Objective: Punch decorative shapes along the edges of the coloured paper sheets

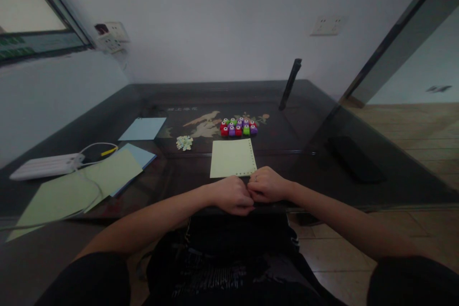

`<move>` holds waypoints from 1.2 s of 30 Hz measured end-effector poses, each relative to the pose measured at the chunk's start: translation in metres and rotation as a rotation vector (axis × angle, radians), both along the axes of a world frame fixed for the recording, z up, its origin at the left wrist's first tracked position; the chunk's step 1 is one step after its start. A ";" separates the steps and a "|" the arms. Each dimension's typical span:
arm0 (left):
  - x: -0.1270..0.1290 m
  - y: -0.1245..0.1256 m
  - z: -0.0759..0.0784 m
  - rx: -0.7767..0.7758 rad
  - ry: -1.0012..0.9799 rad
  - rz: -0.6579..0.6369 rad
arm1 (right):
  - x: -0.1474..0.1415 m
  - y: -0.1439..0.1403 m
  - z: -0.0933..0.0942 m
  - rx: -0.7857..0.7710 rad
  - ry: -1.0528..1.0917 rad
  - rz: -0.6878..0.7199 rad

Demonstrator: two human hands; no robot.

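Dark table [294,172] in front of me: edge-punched yellow sheet [232,158], craft punches [238,127] behind it, paper cutouts [184,142] left; blue sheets [144,128], more yellow paper [81,181], white power strip [46,166] further left; flat black object [354,158] right.

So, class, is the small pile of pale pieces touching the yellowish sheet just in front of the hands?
Apart: the head view shows dark tabletop between the right side of the pile and the left edge of the sheet.
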State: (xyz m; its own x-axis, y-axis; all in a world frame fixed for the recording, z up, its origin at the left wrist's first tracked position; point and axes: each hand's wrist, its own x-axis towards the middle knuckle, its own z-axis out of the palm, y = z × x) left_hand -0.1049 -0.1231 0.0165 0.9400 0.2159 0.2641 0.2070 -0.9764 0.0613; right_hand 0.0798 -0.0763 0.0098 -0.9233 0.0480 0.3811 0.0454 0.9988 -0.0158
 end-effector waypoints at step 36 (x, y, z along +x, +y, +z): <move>0.002 0.000 0.002 -0.014 -0.059 -0.012 | 0.001 0.001 -0.004 -0.018 0.016 -0.001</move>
